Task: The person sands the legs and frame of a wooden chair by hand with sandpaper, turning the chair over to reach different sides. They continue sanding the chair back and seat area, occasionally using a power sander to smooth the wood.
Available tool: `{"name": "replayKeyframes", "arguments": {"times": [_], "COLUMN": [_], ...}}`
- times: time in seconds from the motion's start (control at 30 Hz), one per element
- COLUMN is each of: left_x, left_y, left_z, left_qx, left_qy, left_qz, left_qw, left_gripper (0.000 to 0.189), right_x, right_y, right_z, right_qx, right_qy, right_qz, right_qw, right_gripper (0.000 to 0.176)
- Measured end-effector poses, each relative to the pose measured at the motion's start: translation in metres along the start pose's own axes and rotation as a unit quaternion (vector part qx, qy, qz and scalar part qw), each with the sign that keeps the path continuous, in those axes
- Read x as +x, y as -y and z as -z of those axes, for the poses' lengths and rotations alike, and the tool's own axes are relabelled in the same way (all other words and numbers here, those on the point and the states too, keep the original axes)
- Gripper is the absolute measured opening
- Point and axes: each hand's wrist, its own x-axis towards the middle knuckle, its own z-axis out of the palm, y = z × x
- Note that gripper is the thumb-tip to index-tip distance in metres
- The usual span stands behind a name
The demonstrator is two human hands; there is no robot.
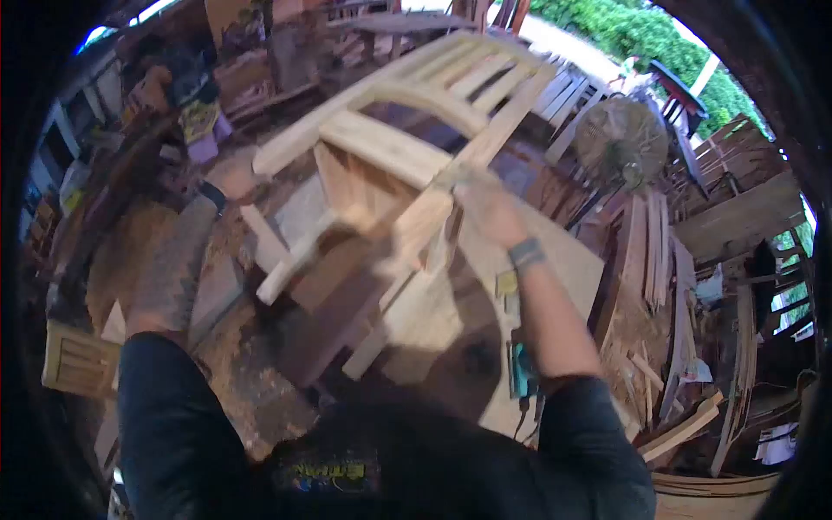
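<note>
A pale, unfinished wooden chair (381, 154) lies tilted in front of me, its slatted back pointing away. My left hand (232, 180) is closed at the near end of one long post, on the left side of the chair. On the right, my right hand (487, 208) grips the chair frame where a rail meets the other post; motion blurs its fingers. The chair's legs point toward me, above a pale board (425, 325). A teal power tool (520, 373) with a cord lies by my right forearm.
A round fan (622, 139) stands beyond my right hand. Long wood strips (654, 247) lie along the right side. A small slatted wooden piece (78, 357) sits at the left edge. Sawdust and offcuts cover the ground, and a wooden table (403, 24) stands at the back.
</note>
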Motion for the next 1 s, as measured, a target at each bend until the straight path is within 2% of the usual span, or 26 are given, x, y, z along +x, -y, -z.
{"name": "replayKeyframes", "arguments": {"times": [0.03, 0.07, 0.13, 0.17, 0.23, 0.27, 0.3, 0.37, 0.4, 0.43, 0.47, 0.5, 0.53, 0.57, 0.6, 0.63, 0.67, 0.7, 0.77, 0.8, 0.87, 0.93, 1.0], "left_x": [-0.023, -0.039, -0.073, -0.085, -0.093, -0.094, -0.102, -0.115, -0.118, -0.121, -0.124, -0.128, -0.135, -0.143, -0.145, -0.142, -0.139, -0.136, -0.129, -0.129, -0.141, -0.15, -0.146], "left_y": [-0.001, -0.006, -0.025, -0.029, 0.005, 0.016, 0.011, 0.02, 0.03, 0.037, 0.039, 0.042, 0.038, 0.025, 0.02, 0.027, 0.034, 0.041, 0.056, 0.062, 0.059, 0.068, 0.073], "left_z": [0.011, 0.024, 0.049, 0.054, 0.045, 0.039, 0.05, 0.051, 0.053, 0.054, 0.055, 0.059, 0.066, 0.074, 0.079, 0.077, 0.069, 0.061, 0.05, 0.048, 0.061, 0.058, 0.039], "left_qx": [0.002, 0.001, -0.006, -0.007, -0.045, -0.065, -0.061, -0.088, -0.099, -0.106, -0.114, -0.122, -0.126, -0.131, -0.136, -0.113, -0.091, -0.071, -0.194, -0.253, -0.232, -0.236, -0.261], "left_qy": [0.003, -0.001, -0.006, -0.011, -0.013, -0.016, 0.016, 0.048, 0.063, 0.064, 0.06, 0.052, 0.039, 0.026, 0.011, -0.014, -0.034, -0.051, -0.083, -0.099, -0.075, -0.084, -0.128], "left_qz": [0.001, 0.002, -0.008, -0.013, -0.043, -0.06, -0.031, -0.016, -0.01, -0.05, -0.086, -0.12, -0.127, -0.135, -0.146, -0.194, -0.245, -0.298, -0.394, -0.436, -0.405, -0.393, -0.403], "left_qw": [1.0, 1.0, 1.0, 1.0, 0.998, 0.996, 0.998, 0.995, 0.993, 0.991, 0.988, 0.984, 0.983, 0.982, 0.98, 0.974, 0.965, 0.951, 0.895, 0.858, 0.881, 0.885, 0.868], "left_gripper": [0.07, 0.07, 0.072, 0.073, 0.076, 0.077, 0.08, 0.083, 0.085, 0.086, 0.087, 0.089, 0.087, 0.086, 0.085, 0.079, 0.075, 0.07, 0.062, 0.058, 0.052, 0.047, 0.042], "right_x": [0.003, -0.004, 0.004, -0.005, -0.016, -0.019, -0.021, -0.019, -0.016, -0.01, 0.0, 0.009, 0.017, 0.031, 0.028, 0.018, 0.005, 0.001, 0.011, 0.014, 0.02, 0.037, 0.044], "right_y": [0.007, 0.021, 0.119, 0.127, 0.208, 0.23, 0.252, 0.273, 0.257, 0.226, 0.184, 0.143, 0.11, 0.094, 0.098, 0.111, 0.131, 0.164, 0.263, 0.299, 0.338, 0.358, 0.369], "right_z": [0.009, -0.001, -0.006, -0.041, -0.064, -0.067, -0.069, -0.079, -0.076, -0.07, -0.058, -0.042, -0.023, -0.01, -0.013, -0.023, -0.041, -0.054, -0.062, -0.064, -0.073, -0.079, -0.077], "right_qx": [-0.023, 0.069, 0.065, 0.253, 0.118, 0.096, 0.074, 0.13, 0.081, 0.084, 0.153, 0.234, 0.257, 0.139, 0.102, 0.065, 0.142, 0.155, 0.109, 0.137, 0.248, 0.439, 0.401], "right_qy": [-0.052, 0.036, 0.187, -0.012, 0.047, 0.062, 0.077, 0.069, 0.086, 0.121, 0.176, 0.217, 0.227, 0.144, 0.119, 0.093, 0.091, 0.107, 0.175, 0.222, 0.313, 0.362, 0.285], "right_qz": [0.056, 0.004, -0.03, 0.231, 0.211, 0.21, 0.209, 0.226, 0.233, 0.216, 0.141, 0.026, -0.061, 0.086, 0.063, 0.039, 0.01, 0.007, 0.062, 0.07, 0.049, 0.046, 0.014], "right_qw": [0.997, 0.997, 0.98, 0.939, 0.969, 0.971, 0.972, 0.963, 0.965, 0.965, 0.962, 0.948, 0.938, 0.976, 0.986, 0.993, 0.986, 0.982, 0.977, 0.963, 0.916, 0.821, 0.87], "right_gripper": [0.035, 0.035, 0.037, 0.03, 0.023, 0.021, 0.019, 0.019, 0.019, 0.02, 0.022, 0.025, 0.028, 0.027, 0.026, 0.025, 0.022, 0.019, 0.014, 0.011, 0.018, 0.023, 0.026]}}
